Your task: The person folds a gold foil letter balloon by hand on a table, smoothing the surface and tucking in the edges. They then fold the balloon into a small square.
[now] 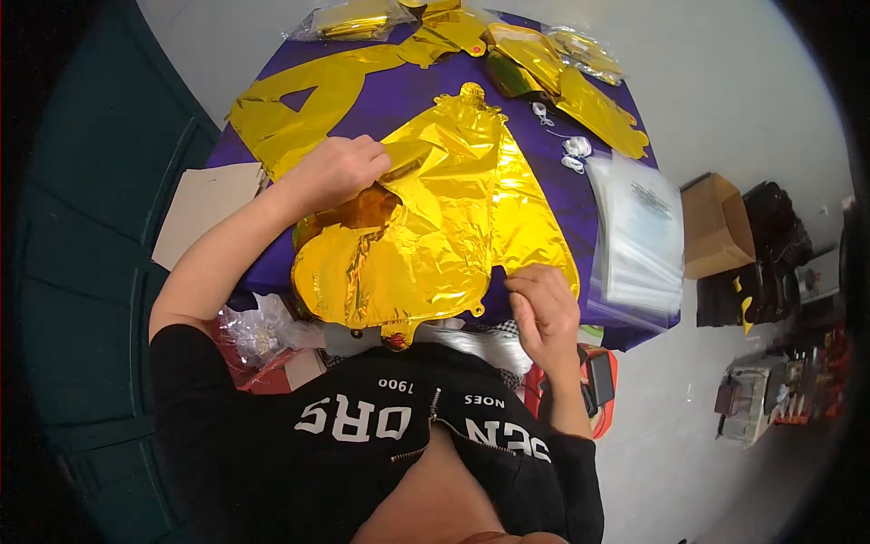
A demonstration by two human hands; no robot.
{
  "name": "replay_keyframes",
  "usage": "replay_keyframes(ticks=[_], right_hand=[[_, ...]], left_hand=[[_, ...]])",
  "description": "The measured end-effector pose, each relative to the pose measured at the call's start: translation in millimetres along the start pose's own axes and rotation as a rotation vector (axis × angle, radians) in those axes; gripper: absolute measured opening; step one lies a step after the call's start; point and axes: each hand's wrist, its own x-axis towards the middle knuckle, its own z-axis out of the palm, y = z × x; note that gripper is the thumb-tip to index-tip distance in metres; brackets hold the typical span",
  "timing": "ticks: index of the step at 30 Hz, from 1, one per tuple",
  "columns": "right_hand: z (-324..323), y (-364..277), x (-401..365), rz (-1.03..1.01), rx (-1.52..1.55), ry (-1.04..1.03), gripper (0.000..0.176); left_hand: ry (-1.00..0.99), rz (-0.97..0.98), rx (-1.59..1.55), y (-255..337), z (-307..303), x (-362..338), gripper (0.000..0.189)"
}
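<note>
- Black sweatshirt [272, 435] fills the near edge.
- Gold foil balloon [453, 208] lies deflated on the purple table [399, 100], its left part crumpled and folded over, its right part flat.
- Left hand [340, 168] is closed on a fold of foil near the top.
- Right hand [544, 308], fingers curled, pinches the lower right edge.
- Folding looks partly done; other gold balloons [299, 100] and clear bags [639, 236] lie untouched.

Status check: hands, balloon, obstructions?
Left hand gripping folded gold foil balloon. Right hand pinching its near edge. Plastic bag stack alongside, apart.
</note>
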Motion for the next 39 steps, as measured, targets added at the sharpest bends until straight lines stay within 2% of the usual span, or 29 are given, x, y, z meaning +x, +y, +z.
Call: replay_keyframes(ticks=[1,4,5,8,11,14,16,17,18,20,23,26,27,30,33,39], right_hand=[[1,3,3,-0.016,-0.001,-0.092,0.023],[13,-9,26,-0.037,-0.161,-0.159,0.038],[17,-4,29,-0.036,-0.177,-0.267,0.052],[30,-7,42,-0.072,-0.225,-0.323,0.054],[41,-6,44,-0.095,-0.247,-0.374,0.058],[49,-5,44,-0.104,-0.265,-0.405,0.061],[52,-6,44,-0.108,-0.284,-0.422,0.062],[52,-7,44,-0.112,-0.298,-0.428,0.063],[52,-7,44,-0.115,-0.314,-0.434,0.064],[53,-5,42,-0.118,-0.350,-0.464,0.067],[56,-4,39,-0.130,-0.386,-0.478,0.070],[60,-2,36,-0.127,-0.407,-0.483,0.070],[61,-1,35,-0.134,-0.414,-0.482,0.069],[64,1,34,-0.147,-0.434,-0.475,0.068],[65,0,34,-0.146,-0.446,-0.461,0.067],[64,-1,32,-0.157,-0.449,-0.419,0.066]], left_hand=[[-0.013,-0.007,0.003,1,-2,0,0.008],[-0.053,-0.051,0.019,3,-8,2,0.015],[-0.069,-0.071,0.026,3,-10,1,0.020],[-0.007,-0.105,0.324,8,-25,-9,0.042],[-0.087,-0.323,0.208,19,-51,-29,0.055],[0.073,-0.630,-0.196,72,-109,-37,0.042],[0.108,-0.914,-0.515,104,-122,-59,0.028],[0.135,-0.959,-0.677,121,-122,-71,0.025],[0.165,-0.999,-0.840,135,-117,-83,0.027],[0.023,-1.158,-1.177,150,-102,-106,0.042],[-0.164,-1.444,-1.176,164,-69,-136,0.055],[-0.029,-1.597,-1.349,178,-31,-155,0.058],[0.038,-1.606,-1.369,183,-18,-160,0.055],[0.487,-1.571,-1.478,198,3,-140,0.049],[0.662,-1.593,-1.732,196,-4,-121,0.037],[0.639,-1.576,-1.500,191,-11,-111,0.018]])
